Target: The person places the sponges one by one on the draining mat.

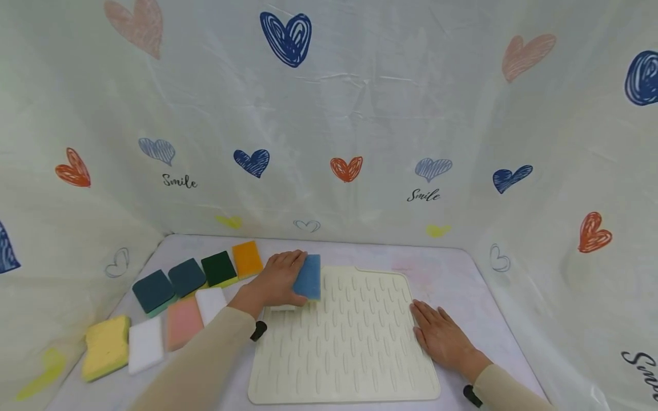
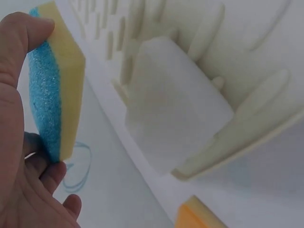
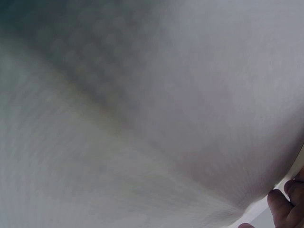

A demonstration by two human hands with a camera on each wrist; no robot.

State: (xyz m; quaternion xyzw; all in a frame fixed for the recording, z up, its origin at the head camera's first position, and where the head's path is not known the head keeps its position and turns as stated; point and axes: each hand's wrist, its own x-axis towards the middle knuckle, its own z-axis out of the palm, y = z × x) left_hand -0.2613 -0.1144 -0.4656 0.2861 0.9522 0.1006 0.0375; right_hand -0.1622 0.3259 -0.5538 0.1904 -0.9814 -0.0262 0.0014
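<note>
My left hand (image 1: 277, 279) pinches a blue and yellow sponge (image 1: 309, 277) between thumb and fingers, over the far left part of a cream ridged mat (image 1: 349, 348). In the left wrist view the sponge (image 2: 57, 90) is raised apart from the mat, its blue side toward the palm. A white sponge block (image 2: 175, 104) sits on the mat's corner, mostly covered by the hand in the head view. Beside the mat's right edge my right hand (image 1: 444, 337) lies palm down, fingers extended, fingertips at that edge. Only a few fingertips (image 3: 282, 204) show in the blurred right wrist view.
Left of the mat lie several more sponges: dark teal (image 1: 154, 290), dark green (image 1: 218, 267), orange (image 1: 247, 259), pink (image 1: 184, 324), white (image 1: 146, 345) and yellow (image 1: 107, 347). A white curtain (image 1: 380, 125) printed with hearts encloses the table's back and sides.
</note>
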